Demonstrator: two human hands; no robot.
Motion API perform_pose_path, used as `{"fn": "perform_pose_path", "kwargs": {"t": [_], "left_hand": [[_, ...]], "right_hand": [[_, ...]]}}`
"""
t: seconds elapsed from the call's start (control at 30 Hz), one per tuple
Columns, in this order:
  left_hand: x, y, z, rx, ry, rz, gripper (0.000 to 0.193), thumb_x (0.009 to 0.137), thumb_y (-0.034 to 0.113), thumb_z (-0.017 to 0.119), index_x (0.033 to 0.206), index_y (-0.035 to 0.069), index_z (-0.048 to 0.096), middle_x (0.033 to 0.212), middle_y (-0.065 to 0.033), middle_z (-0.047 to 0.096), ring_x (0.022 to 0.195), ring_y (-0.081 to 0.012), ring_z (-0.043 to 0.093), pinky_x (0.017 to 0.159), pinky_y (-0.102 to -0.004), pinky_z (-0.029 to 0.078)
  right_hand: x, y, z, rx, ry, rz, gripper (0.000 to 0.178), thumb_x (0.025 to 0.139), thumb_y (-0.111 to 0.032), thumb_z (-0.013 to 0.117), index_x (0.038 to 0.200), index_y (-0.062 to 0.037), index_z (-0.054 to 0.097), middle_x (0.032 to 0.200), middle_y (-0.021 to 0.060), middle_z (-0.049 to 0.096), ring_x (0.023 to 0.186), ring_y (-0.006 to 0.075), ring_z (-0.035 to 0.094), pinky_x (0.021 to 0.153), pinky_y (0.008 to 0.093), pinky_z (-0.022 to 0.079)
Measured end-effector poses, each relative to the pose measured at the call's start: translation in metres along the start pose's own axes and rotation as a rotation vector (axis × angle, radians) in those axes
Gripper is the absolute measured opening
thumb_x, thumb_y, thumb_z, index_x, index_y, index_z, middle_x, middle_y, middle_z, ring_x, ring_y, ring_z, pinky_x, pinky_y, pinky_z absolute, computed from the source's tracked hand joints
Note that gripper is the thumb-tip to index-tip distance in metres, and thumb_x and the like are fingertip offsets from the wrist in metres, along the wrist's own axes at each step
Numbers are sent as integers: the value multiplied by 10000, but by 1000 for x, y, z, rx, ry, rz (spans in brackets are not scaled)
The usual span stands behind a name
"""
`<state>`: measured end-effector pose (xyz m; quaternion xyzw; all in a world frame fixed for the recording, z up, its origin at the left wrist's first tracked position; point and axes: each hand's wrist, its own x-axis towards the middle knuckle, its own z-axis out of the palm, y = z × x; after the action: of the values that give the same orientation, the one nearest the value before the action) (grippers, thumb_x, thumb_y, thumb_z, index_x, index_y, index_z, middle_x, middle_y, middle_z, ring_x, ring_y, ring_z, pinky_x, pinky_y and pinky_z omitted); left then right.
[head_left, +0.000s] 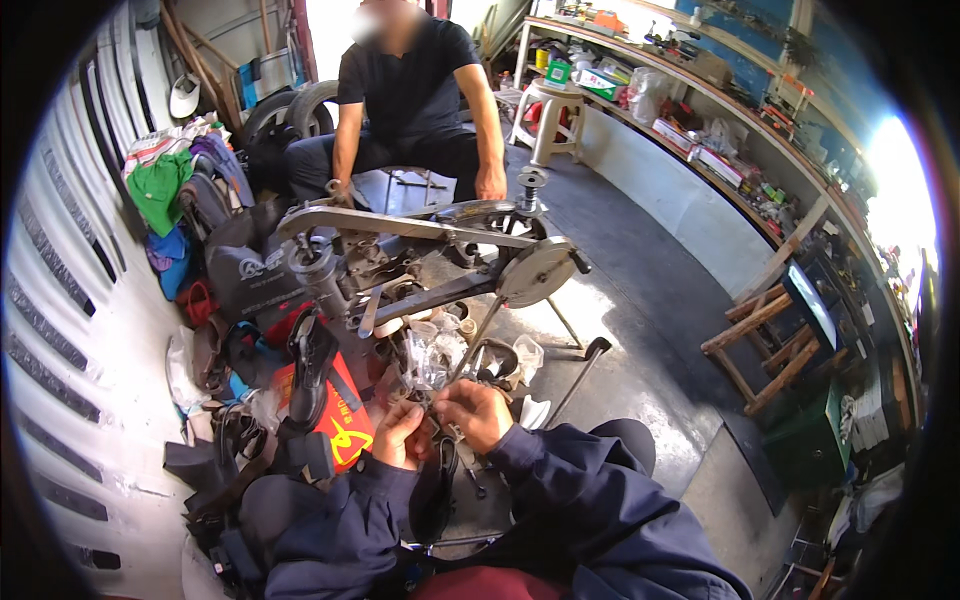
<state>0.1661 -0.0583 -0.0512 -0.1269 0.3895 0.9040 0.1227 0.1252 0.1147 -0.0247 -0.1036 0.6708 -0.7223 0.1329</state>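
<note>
My left hand (399, 436) and my right hand (478, 413) are held close together above my lap, thumbs and fingers pinched. Whatever lies between the fingertips is too small to make out. Below them, between my knees, is a black shoe (432, 497). Just beyond my hands stands a hand-cranked shoe-repair sewing machine (400, 222) of worn metal, its round wheel (537, 272) on the right. Under the machine sit clear plastic bags (432, 350) and small parts. Left of my hands, another black shoe (312, 365) rests on a red bag with yellow marks (352, 432).
Across the machine sits a person in dark clothes (410, 90), hands near it. Shoes, bags and cloths, one green (160, 190), pile up along the left wall. A plastic stool (551, 120), a wooden stool (770, 340) and a loaded workbench (690, 70) stand to the right.
</note>
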Motion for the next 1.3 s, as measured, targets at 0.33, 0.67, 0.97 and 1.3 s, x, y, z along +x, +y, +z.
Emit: {"fn": "perform_pose_path", "kwargs": {"t": [0.33, 0.67, 0.97, 1.3], "left_hand": [[2, -3, -2, -3, -48, 15, 177, 1024, 263, 616, 918, 145, 537, 657, -32, 528, 494, -145, 464, 439, -306, 352], [1, -1, -2, -2, -53, 22, 170, 1018, 255, 628, 915, 148, 546, 716, -34, 567, 501, -143, 466, 451, -304, 360], [2, 1, -5, 1, -66, -11, 150, 1017, 270, 639, 943, 155, 577, 761, -24, 580, 532, -142, 472, 471, -308, 371], [3, -2, -8, 5, -67, 21, 126, 1018, 232, 630, 942, 142, 586, 734, -22, 565, 509, -143, 464, 463, -305, 359]], "right_hand": [[-2, -2, -2, -71, -22, -18, 131, 983, -67, 648, 1064, 36, 647, 899, 31, 679, 783, 94, 642, 721, 257, 525], [-1, 0, -2, -59, -32, -12, 108, 978, -58, 652, 1045, 26, 651, 873, 19, 670, 780, 89, 627, 716, 247, 512], [-1, -2, -1, -98, -40, 21, 117, 974, -77, 663, 1035, 21, 644, 856, 9, 654, 759, 83, 608, 693, 248, 506], [-2, -1, -3, -77, -61, 16, 117, 972, -81, 663, 1033, 18, 648, 875, 11, 657, 770, 86, 610, 708, 252, 513]]}}
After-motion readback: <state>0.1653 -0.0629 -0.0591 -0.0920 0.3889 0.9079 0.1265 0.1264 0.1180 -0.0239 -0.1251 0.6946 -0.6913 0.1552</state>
